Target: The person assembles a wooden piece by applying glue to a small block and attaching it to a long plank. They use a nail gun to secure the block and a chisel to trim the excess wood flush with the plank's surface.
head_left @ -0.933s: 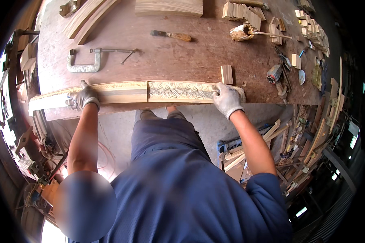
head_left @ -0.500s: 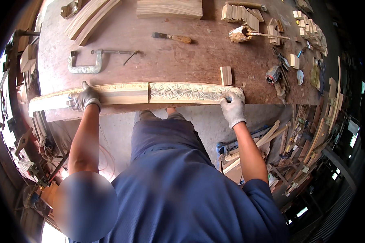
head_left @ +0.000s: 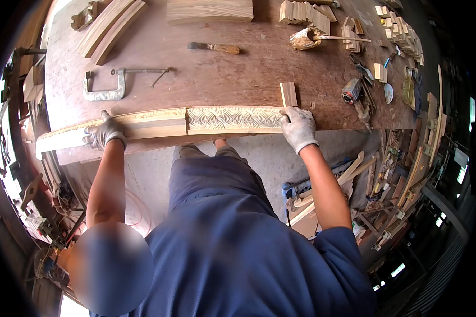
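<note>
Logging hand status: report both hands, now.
Left hand: on the curved wooden rail, thumb splayed; grip cannot be told.
Right hand: closed on the rail's carved section.

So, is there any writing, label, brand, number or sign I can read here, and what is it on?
There is no text that can be read.
Red-and-grey object on the bench: any marking is too small and blurred to read.
Carved wooden strip: swirling pattern, no readable letters.
</note>
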Available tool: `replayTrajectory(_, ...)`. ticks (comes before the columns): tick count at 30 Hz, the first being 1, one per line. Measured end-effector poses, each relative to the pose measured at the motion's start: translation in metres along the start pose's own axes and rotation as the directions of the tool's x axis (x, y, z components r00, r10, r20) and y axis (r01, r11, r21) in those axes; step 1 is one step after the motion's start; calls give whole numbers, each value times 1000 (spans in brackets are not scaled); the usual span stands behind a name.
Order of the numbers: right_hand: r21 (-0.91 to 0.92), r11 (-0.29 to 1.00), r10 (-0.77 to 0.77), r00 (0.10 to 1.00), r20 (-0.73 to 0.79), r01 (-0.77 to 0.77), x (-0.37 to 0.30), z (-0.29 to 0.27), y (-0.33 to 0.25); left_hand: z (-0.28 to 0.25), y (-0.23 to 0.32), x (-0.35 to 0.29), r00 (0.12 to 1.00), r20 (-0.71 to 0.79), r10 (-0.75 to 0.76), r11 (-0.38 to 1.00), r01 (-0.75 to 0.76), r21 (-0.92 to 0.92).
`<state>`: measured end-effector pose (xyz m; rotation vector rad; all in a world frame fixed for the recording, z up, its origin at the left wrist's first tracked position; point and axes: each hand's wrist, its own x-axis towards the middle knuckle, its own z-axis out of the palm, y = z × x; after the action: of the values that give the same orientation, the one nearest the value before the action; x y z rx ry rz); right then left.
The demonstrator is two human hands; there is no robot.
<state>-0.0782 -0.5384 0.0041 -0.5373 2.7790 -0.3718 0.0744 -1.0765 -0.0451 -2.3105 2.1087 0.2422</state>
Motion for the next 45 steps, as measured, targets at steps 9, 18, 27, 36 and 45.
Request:
replayTrajectory(9,117,989,-89,996,-15,90,-16,11,4,5,-1,0,998,-52,22,999,-24,-30)
replayTrajectory(18,55,996,-70,994,83,66,-107,6,-23,11,-5,12,999,50,8,1000,-8,11)
replayTrajectory(27,24,858,412,715,565,-514,-283,88,7,3,-8,-1,998,31,62,993,-58,-106)
replayTrajectory(36,330,227,589,399,702,-916,-363,133,21,5,-88,13,891,21,453,886,-448,-122)
replayTrajectory(45,508,609,521,790,323,-609,-250,125,128,4,-133,-58,773,36,633,766,-619,-172)
